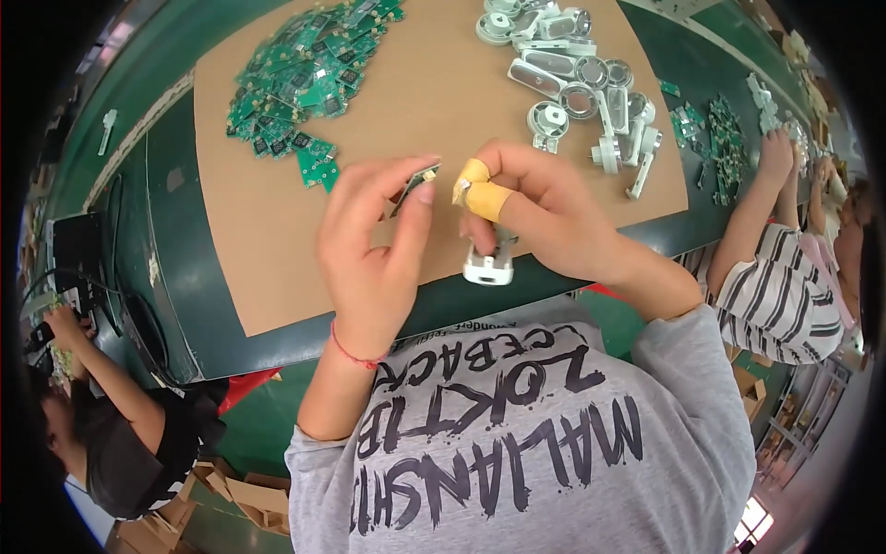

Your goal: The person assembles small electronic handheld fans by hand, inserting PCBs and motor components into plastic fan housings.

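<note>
We see the small circuit board [417,177] above the brown sheet's near half, tilted nearly edge-on, pinched between the thumb and index finger of the left hand [374,245]. That hand rises from the lower edge with its back toward us and to the left, a red cord [358,355] around its wrist.

Facing it, just apart, the right hand [554,208] reaches in from the right, forearm slanting. Its thumb and index finger, both wrapped in yellow covers [487,198], press together on a tiny pale piece [464,186] — too small for us to identify. The lower fingers curl around a white housing [488,269], its rounded end pointing toward the body; the hand hides most of the rest.

Beyond the hands, on the brown sheet [415,102], we find a heap of green boards [305,78] to the left and a cluster of white housings [577,78] to the right, both running up to the picture's top. The dark green table [175,231] lies underneath.

At the rims, fisheye bending blurs two co-workers, partly cut off. On the floor at lower left stand cardboard boxes [258,499], flaps spread — we cannot tell what they contain.
</note>
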Action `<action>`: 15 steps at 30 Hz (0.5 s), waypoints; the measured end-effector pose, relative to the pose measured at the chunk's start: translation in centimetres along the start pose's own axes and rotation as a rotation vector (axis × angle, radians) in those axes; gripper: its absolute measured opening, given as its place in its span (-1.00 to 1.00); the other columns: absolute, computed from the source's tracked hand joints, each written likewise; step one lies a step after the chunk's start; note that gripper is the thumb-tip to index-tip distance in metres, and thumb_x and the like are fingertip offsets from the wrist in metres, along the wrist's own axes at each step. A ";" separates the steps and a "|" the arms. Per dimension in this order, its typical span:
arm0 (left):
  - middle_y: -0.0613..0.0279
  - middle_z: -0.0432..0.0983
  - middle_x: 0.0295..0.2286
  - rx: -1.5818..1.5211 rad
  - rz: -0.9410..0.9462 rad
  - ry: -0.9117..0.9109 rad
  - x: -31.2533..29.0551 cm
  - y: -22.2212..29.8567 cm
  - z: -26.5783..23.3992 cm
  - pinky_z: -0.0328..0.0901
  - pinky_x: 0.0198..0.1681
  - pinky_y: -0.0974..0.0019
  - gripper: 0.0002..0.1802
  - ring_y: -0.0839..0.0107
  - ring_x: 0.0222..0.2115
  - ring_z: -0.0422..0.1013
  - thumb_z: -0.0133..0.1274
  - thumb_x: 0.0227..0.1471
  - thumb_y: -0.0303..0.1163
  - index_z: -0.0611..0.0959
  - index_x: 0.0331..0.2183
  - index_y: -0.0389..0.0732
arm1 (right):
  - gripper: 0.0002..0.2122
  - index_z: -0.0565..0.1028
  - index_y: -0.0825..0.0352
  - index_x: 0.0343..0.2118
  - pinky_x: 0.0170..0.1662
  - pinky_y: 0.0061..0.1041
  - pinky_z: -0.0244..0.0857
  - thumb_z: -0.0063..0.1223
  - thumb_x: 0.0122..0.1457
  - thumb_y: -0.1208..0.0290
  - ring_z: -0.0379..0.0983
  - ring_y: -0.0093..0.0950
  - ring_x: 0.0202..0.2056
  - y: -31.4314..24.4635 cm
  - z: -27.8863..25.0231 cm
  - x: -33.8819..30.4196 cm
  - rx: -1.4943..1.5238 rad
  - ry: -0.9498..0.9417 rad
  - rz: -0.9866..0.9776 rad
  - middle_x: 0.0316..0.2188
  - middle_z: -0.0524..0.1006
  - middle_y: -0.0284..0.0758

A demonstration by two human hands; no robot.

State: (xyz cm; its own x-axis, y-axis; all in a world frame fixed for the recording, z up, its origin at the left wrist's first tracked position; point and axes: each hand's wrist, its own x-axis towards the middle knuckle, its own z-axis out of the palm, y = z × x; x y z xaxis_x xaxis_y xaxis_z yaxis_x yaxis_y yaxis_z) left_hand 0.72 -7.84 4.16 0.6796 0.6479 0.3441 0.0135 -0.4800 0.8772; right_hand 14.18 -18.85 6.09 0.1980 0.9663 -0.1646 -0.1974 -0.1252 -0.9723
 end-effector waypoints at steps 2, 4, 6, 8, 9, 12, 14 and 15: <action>0.25 0.41 -0.43 0.004 0.040 0.022 0.1 0.7 0.3 0.25 -0.44 0.48 -0.77 0.51 -0.45 0.35 0.06 -0.11 -0.62 0.61 -0.30 -0.23 | -0.92 0.33 0.39 -0.36 -0.39 -0.62 0.28 -0.22 0.19 0.50 0.33 -0.64 -0.55 -0.4 0.2 0.1 -0.004 0.007 -0.020 -0.62 0.40 -0.40; 0.24 0.42 -0.43 0.008 0.078 0.044 0.1 1.1 0.4 0.27 -0.44 0.46 -0.74 0.48 -0.44 0.37 0.07 -0.13 -0.65 0.61 -0.30 -0.23 | -0.91 0.33 0.38 -0.37 -0.42 -0.64 0.27 -0.22 0.18 0.50 0.31 -0.66 -0.57 -0.6 0.4 0.1 -0.007 0.014 -0.039 -0.63 0.38 -0.41; 0.22 0.42 -0.44 0.047 0.109 0.047 0.1 1.3 0.4 0.29 -0.46 0.46 -0.70 0.47 -0.46 0.38 0.07 -0.16 -0.69 0.62 -0.29 -0.23 | -0.90 0.32 0.38 -0.40 -0.46 -0.63 0.26 -0.21 0.18 0.48 0.30 -0.65 -0.61 -0.6 0.4 0.2 -0.060 0.046 -0.051 -0.66 0.37 -0.41; 0.22 0.42 -0.43 0.064 0.124 0.058 0.1 1.2 0.4 0.29 -0.46 0.46 -0.69 0.46 -0.46 0.38 0.08 -0.18 -0.69 0.62 -0.29 -0.22 | -0.90 0.32 0.38 -0.41 -0.48 -0.62 0.26 -0.21 0.17 0.47 0.30 -0.64 -0.62 -0.9 0.4 0.5 0.036 0.010 0.003 -0.68 0.36 -0.40; 0.22 0.42 -0.43 0.080 0.140 0.069 0.2 1.2 0.4 0.28 -0.46 0.45 -0.68 0.45 -0.47 0.37 0.09 -0.19 -0.69 0.63 -0.30 -0.22 | -0.89 0.32 0.38 -0.42 -0.50 -0.61 0.26 -0.21 0.17 0.46 0.30 -0.63 -0.63 -1.1 0.5 0.6 0.131 -0.024 0.054 -0.70 0.35 -0.40; 0.23 0.43 -0.46 0.086 0.217 0.120 0.1 0.5 0.6 0.26 -0.46 0.44 -0.65 0.43 -0.48 0.36 0.10 -0.24 -0.71 0.63 -0.29 -0.21 | -0.86 0.32 0.38 -0.45 -0.51 -0.61 0.26 -0.23 0.16 0.44 0.29 -0.61 -0.65 -0.9 0.7 0.7 0.242 -0.055 0.112 -0.73 0.33 -0.38; 0.24 0.43 -0.47 0.090 0.262 0.142 0.2 0.3 0.6 0.25 -0.46 0.44 -0.63 0.43 -0.48 0.36 0.11 -0.26 -0.71 0.63 -0.29 -0.21 | -0.86 0.34 0.36 -0.42 -0.58 -0.69 0.15 -0.25 0.16 0.43 0.27 -0.69 -0.64 -0.7 0.9 0.6 0.300 -0.065 0.119 -0.69 0.36 -0.42; 0.24 0.44 -0.48 0.097 0.308 0.164 0.2 0.3 0.5 0.24 -0.46 0.45 -0.61 0.42 -0.48 0.35 0.11 -0.27 -0.72 0.63 -0.28 -0.20 | -0.85 0.37 0.34 -0.40 -0.66 -0.77 0.04 -0.27 0.16 0.43 0.25 -0.76 -0.64 -0.7 1.0 0.5 0.359 -0.077 0.122 -0.65 0.39 -0.45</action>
State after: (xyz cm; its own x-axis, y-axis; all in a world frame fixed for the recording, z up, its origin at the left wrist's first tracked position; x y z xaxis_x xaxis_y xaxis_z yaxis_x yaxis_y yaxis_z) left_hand 1.27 -8.13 4.31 0.5361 0.5467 0.6432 -0.0984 -0.7163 0.6909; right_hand 13.48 -18.03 6.82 0.0823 0.9648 -0.2497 -0.5416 -0.1670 -0.8239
